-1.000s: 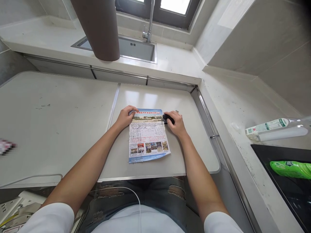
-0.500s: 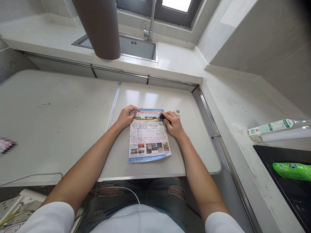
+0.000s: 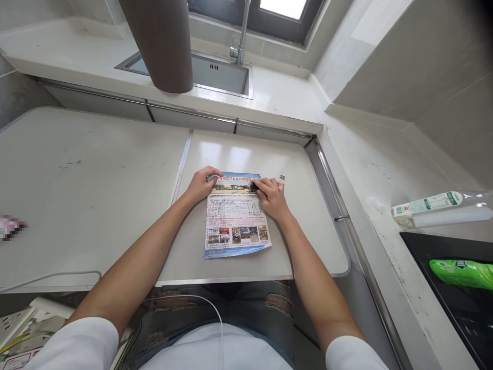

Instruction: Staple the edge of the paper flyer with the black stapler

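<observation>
A printed flyer lies on the white table, with a blue heading, small text and a row of photos. Its lower right corner curls up slightly. At its upper left corner is my left hand, fingers bent and holding the edge down. My right hand is closed around a small black object, most of it hidden by the fingers. That object touches the flyer near the right end of the building picture.
The table has a seam left of the flyer. A small grey piece lies beyond my right hand. On the right counter are a clear bottle and a green packet. Behind is a sink; a brown column stands before it.
My right hand and the black object have shifted slightly left across the flyer's top. The left hand keeps its place at the corner.
</observation>
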The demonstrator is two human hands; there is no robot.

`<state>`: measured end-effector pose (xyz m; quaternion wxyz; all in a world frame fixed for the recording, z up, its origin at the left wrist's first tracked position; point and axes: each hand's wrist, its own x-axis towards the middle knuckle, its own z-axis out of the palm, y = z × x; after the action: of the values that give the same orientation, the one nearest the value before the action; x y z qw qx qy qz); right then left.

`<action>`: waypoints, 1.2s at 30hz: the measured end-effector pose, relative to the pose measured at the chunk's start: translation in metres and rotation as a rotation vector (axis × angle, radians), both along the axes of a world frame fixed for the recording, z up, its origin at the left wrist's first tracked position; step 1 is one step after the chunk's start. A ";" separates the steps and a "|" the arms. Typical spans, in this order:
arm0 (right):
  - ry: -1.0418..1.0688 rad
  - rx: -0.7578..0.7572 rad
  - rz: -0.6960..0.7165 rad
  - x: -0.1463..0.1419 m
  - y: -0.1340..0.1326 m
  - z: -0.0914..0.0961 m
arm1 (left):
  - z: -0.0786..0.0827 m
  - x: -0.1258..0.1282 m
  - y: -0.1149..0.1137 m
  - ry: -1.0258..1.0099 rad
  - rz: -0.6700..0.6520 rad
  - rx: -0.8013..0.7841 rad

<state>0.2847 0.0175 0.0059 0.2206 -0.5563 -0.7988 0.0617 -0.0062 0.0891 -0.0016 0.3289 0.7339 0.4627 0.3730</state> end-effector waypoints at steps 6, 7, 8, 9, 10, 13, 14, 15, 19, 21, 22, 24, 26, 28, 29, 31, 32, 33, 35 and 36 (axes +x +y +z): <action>0.016 0.007 -0.017 0.001 0.001 -0.003 | 0.000 -0.001 -0.001 -0.012 0.009 -0.020; 0.020 0.005 -0.021 0.002 0.000 -0.003 | 0.000 -0.001 -0.001 -0.014 0.006 -0.020; 0.023 0.004 -0.026 0.002 0.000 -0.003 | 0.000 -0.001 -0.001 -0.015 0.003 -0.020; 0.024 0.004 -0.033 0.002 0.000 -0.003 | -0.001 -0.001 0.000 -0.018 0.002 -0.018; 0.024 0.006 -0.039 0.002 -0.001 -0.002 | -0.001 -0.002 0.000 -0.021 0.001 -0.016; 0.016 0.020 -0.048 0.002 -0.001 -0.001 | -0.002 -0.002 0.001 -0.030 -0.002 -0.008; 0.014 0.022 -0.048 0.001 -0.002 0.000 | -0.002 -0.002 0.001 -0.031 -0.003 -0.006; 0.014 0.022 -0.047 0.001 -0.002 0.000 | -0.002 -0.002 0.001 -0.029 -0.004 -0.005; 0.022 0.017 -0.033 0.000 -0.001 -0.001 | -0.003 -0.002 0.001 -0.016 -0.005 -0.009; 0.024 0.023 -0.028 0.000 -0.001 -0.002 | -0.004 -0.002 0.001 -0.018 -0.008 -0.005; 0.022 0.026 -0.027 0.000 -0.001 -0.003 | -0.004 -0.002 0.001 -0.020 -0.008 -0.001; 0.017 0.027 -0.028 0.000 -0.001 -0.004 | -0.004 -0.002 0.001 -0.020 -0.004 0.002; 0.014 0.026 -0.029 0.000 -0.001 -0.004 | -0.004 -0.002 0.001 -0.015 0.000 -0.003; 0.017 0.023 -0.030 0.000 -0.001 -0.004 | -0.003 -0.001 0.001 -0.012 0.001 -0.009; 0.021 0.021 -0.031 0.000 -0.001 -0.004 | -0.003 -0.001 0.001 -0.012 0.000 -0.009; 0.028 0.019 -0.033 0.000 -0.001 -0.005 | -0.003 -0.001 0.001 -0.015 -0.001 -0.004; 0.028 0.018 -0.034 0.001 -0.001 -0.005 | -0.004 -0.001 0.001 -0.018 -0.001 0.000; 0.026 0.017 -0.034 0.001 -0.001 -0.005 | -0.004 -0.001 0.001 -0.021 -0.002 0.004; 0.018 0.017 -0.034 0.001 -0.001 -0.005 | -0.005 -0.001 0.002 -0.029 -0.005 0.009; 0.013 0.015 -0.033 0.000 -0.001 -0.005 | -0.005 -0.002 0.002 -0.032 -0.004 0.006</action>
<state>0.2852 0.0162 0.0010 0.2310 -0.5672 -0.7885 0.0555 -0.0078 0.0908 -0.0070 0.3347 0.7298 0.4547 0.3855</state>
